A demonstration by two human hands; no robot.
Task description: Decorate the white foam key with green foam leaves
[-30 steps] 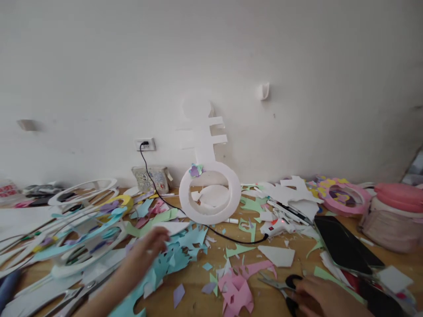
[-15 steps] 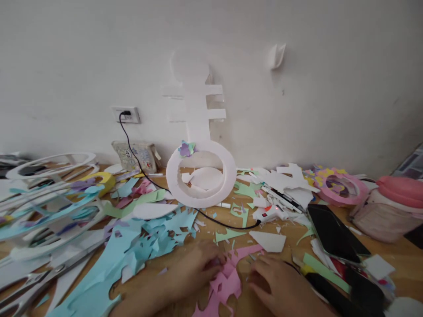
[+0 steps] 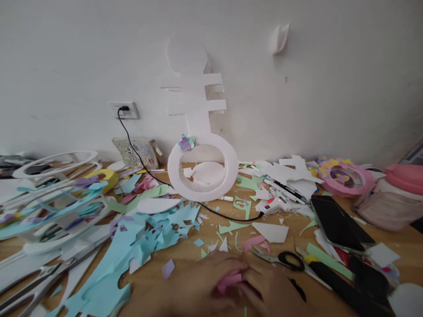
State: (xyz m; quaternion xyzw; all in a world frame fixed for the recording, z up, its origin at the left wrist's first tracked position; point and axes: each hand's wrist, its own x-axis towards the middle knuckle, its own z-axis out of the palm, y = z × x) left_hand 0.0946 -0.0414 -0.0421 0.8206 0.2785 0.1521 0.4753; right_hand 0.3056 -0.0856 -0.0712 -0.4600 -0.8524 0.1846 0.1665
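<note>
At the bottom centre of the view, two blurred hands meet over a crumpled piece of pink paper (image 3: 229, 281) on a wooden surface (image 3: 198, 264) strewn with cut scraps. The left hand (image 3: 201, 286) comes in from the lower left and the right hand (image 3: 274, 293) from the lower right. Their fingers close in on the pink paper from either side, so it sits directly between them, touching both. Motion blur makes it impossible to tell which fingers actually pinch it. Neither hand is clearly nearer; the paper bunches at the point where the fingertips come together, with no clear long axis.

Just beyond the right hand lies one pair of small black-handled scissors (image 3: 280, 259), its blades pointing left, close to the hand but apart from it. A second, larger pair of metal scissors (image 3: 49, 275) lies well away at the lower left, its long axis running from lower left to upper right.

Between that pair and the left hand spreads a large sheet of light blue cut paper (image 3: 142, 246). Behind the hands, one white foam key shape (image 3: 201, 163) leans upright against the wall. One white glue gun (image 3: 272, 206) lies to its right, its black cord (image 3: 145, 169) running to a wall socket. One dark phone (image 3: 340, 224) lies flat on the right.
</note>
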